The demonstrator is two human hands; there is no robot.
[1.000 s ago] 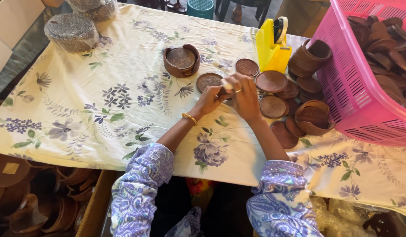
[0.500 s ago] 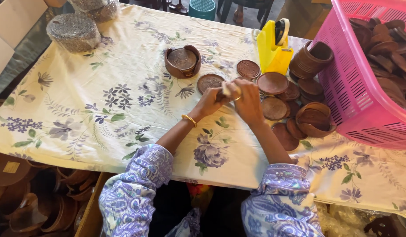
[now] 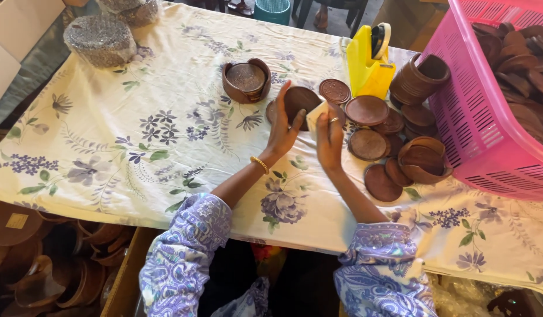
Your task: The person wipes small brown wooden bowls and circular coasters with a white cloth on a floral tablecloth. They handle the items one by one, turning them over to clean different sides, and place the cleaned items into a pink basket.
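Starting at the far left, a wrapped round bundle sits on the flowered tablecloth, well apart from the work. Further right stands a brown wooden holder with discs stacked inside it.

Next comes the left hand, lifted off the cloth, thumb and fingers curled around the rim of a dark round wooden disc, which it holds tilted up on edge. Just beside it the right hand pinches a small pale piece (cloth or paper, I cannot tell which) against the disc's lower right edge, fingers closed narrow on it.

The disc looks thin, stiff and light, with a smooth face that could slip, so I judge the edge grip is the sound one: rim between thumb and fingertips, face left free. Dropped on its edge, it might chip.

Right of the hands lie more loose discs, some overlapping, behind them a yellow tape dispenser and a stack of brown holders. At the far right a pink plastic basket holds many more brown pieces.
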